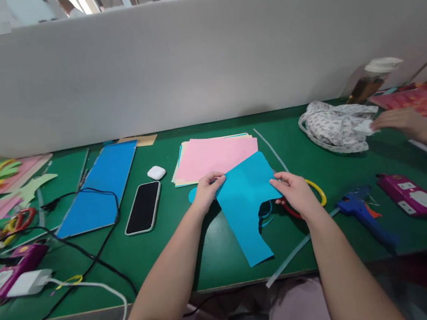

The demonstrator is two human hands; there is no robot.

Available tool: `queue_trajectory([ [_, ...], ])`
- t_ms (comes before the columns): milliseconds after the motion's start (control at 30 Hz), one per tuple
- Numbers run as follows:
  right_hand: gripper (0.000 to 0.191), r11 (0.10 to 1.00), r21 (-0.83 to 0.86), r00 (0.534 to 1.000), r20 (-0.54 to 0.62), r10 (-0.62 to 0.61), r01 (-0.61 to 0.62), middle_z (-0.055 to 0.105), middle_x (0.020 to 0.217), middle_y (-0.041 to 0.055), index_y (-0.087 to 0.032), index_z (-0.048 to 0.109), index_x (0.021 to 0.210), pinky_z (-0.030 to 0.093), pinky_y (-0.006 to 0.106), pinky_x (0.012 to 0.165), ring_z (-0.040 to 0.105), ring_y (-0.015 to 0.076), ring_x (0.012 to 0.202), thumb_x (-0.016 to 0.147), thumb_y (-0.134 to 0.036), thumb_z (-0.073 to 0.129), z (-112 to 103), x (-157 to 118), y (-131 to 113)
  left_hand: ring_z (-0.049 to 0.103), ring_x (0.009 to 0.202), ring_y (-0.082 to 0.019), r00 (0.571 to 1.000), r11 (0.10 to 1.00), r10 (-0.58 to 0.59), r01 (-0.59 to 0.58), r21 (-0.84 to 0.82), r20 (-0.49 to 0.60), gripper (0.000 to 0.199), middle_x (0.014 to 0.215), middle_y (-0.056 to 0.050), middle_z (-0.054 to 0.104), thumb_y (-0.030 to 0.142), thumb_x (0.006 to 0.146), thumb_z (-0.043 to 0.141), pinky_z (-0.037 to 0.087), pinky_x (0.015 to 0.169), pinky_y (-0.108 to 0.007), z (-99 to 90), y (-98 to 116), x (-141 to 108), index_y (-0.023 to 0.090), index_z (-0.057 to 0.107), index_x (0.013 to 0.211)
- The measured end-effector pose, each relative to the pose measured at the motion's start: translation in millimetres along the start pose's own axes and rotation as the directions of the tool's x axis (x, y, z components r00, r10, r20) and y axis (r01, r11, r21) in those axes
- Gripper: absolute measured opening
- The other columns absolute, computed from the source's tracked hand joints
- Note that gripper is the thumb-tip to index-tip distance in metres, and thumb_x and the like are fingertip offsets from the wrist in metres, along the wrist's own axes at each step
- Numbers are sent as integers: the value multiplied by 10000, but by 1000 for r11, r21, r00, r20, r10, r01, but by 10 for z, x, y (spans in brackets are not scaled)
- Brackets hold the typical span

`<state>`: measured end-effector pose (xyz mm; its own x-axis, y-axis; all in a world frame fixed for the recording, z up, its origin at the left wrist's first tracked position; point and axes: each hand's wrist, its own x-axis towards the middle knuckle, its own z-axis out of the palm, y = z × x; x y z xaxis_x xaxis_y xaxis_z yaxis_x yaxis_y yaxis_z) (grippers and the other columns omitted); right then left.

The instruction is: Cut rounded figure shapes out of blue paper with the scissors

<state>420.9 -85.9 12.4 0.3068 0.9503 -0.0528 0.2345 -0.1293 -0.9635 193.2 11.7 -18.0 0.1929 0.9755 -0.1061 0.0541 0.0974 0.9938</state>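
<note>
Both my hands hold a sheet of blue paper with a curved piece cut out of its lower right side. My left hand pinches its upper left corner between thumb and fingers. On the right edge, my right hand grips it the same way. Scissors with a yellow and a red handle loop lie partly hidden under my right hand. Behind the blue sheet is a stack of coloured paper, pink on top. A bit of blue paper shows beside my left hand.
A phone, a white earbud case and a blue board lie to the left, with black cable across the board. Right are a blue glue gun, a purple power strip and a patterned cloth bag, touched by another person's hand.
</note>
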Motion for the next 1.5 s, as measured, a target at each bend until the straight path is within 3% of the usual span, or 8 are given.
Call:
queue_trajectory([
  [200, 307, 993, 21, 990, 80, 117, -119, 640, 654, -4, -210, 608, 882, 491, 304, 422, 588, 164, 430, 724, -468, 653, -5, 12, 24, 443, 511, -92, 1000, 1000, 27, -27, 12, 1, 438, 655, 12, 610, 538, 576, 775, 285, 449, -220, 1, -6, 2, 174, 697, 807],
  [433, 302, 991, 28, 988, 93, 126, -129, 583, 616, -34, -219, 587, 875, 495, 316, 448, 569, 159, 423, 710, -456, 674, -1, 18, 39, 479, 588, -111, 997, 997, 74, -75, 34, 17, 462, 681, 11, 622, 504, 603, 771, 353, 545, -225, -10, 18, -8, 177, 717, 924],
  [667, 309, 992, -1, 978, 166, 126, -128, 559, 581, -50, -215, 577, 888, 475, 297, 446, 576, 165, 445, 736, -475, 646, 3, 7, 20, 547, 720, -148, 993, 991, 119, -119, 58, 7, 405, 847, -28, 695, 489, 619, 760, 404, 648, -245, -27, -8, 24, 187, 730, 888],
  [833, 290, 994, -69, 982, 161, 100, -90, 431, 532, -80, -208, 608, 813, 450, 258, 423, 440, 117, 456, 728, -480, 662, -16, -20, -15, 582, 777, -177, 992, 991, 122, -123, 55, 27, 364, 853, -52, 719, 492, 614, 773, 433, 701, -268, -31, -17, 36, 185, 743, 808],
  [1000, 320, 991, -112, 983, 156, 95, -78, 459, 553, -65, -195, 643, 836, 430, 251, 414, 408, 111, 463, 759, -504, 622, -15, -35, -41, 589, 767, -182, 992, 991, 118, -121, 53, 43, 372, 833, -55, 719, 498, 614, 780, 438, 703, -278, -38, -40, 46, 183, 751, 811],
  [1233, 430, 989, -119, 986, 137, 99, -83, 510, 566, -56, -166, 647, 1041, 418, 268, 452, 466, 127, 450, 768, -496, 606, -39, -10, 8, 572, 723, -171, 992, 991, 117, -120, 64, 44, 404, 768, -45, 700, 516, 624, 779, 424, 675, -275, -82, -73, 82, 178, 756, 845],
  [1500, 429, 991, -91, 988, 108, 112, -102, 591, 673, -13, -165, 653, 1028, 435, 272, 513, 515, 146, 562, 717, -459, 641, -60, 16, 62, 541, 666, -147, 993, 990, 107, -112, 83, 58, 439, 713, -23, 653, 524, 608, 771, 393, 617, -254, -62, -47, 58, 165, 746, 861],
])
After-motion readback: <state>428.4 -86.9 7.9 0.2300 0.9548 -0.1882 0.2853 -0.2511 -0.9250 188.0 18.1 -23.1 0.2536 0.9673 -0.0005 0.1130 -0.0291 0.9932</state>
